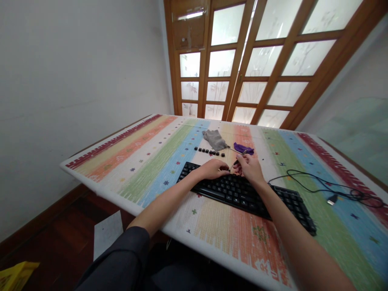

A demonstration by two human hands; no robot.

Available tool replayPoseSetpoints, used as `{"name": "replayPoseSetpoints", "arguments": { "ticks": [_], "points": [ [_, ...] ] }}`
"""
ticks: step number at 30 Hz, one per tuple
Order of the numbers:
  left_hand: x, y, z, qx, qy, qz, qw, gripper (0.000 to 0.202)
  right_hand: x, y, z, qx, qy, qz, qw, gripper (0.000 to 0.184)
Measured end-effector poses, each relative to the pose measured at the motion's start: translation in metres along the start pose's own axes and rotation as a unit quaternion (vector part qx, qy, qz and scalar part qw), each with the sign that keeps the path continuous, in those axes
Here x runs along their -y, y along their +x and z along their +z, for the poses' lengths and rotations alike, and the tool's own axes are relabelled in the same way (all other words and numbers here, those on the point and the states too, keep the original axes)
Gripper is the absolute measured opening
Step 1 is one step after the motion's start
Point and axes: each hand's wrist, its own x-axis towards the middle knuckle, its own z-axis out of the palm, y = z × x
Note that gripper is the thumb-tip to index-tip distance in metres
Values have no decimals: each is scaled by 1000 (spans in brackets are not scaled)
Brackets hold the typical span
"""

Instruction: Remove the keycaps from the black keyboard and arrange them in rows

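Resting on the far edge of the keyboard (242, 194) in mid-frame, both hands meet over its top row. The left hand (214, 169) lies palm down on the keys, fingers loosely bent, with nothing in it that I can see. The right hand (250, 167) is pinched shut on a thin tool (235, 163) whose tip points down between the hands; where it touches is too small to tell. Just above the keyboard, a short row of loose keycaps (209, 152) lies on the striped table (151, 161). Judging by that row, a few caps are off and nearly all are left in place. Higher up lie a grey cloth (214, 139) and a purple rag (243, 149). At right, the cable (318, 184) lies coiled, its plug (332, 199) free.
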Motion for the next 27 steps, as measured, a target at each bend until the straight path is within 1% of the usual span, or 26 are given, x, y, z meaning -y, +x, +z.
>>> {"name": "replayPoseSetpoints", "arguments": {
  "ticks": [4,8,11,15,17,20,23,27],
  "points": [
    [2,6,0,-24,-57,-3,998,18,0,-1,-6,-22,67,3,998,47],
    [2,12,4,-63,-170,-38,983,19,3,-5,-14,-38,110,-16,993,49],
    [2,18,8,-81,-266,-52,959,23,6,-11,-19,-47,142,-27,988,50],
    [-1,25,12,-92,-389,-61,915,37,7,-19,-22,-67,172,-49,982,48],
    [-2,28,14,-98,-434,-66,893,38,5,-21,-21,-80,185,-62,978,47],
    [-2,32,18,-120,-475,-79,868,33,2,-24,-21,-87,202,-66,973,47],
    [-2,35,22,-138,-490,-96,856,32,-1,-25,-20,-86,213,-64,971,48],
    [-1,38,26,-139,-518,-106,837,40,-3,-27,-18,-82,217,-71,970,46]
  ]
}}
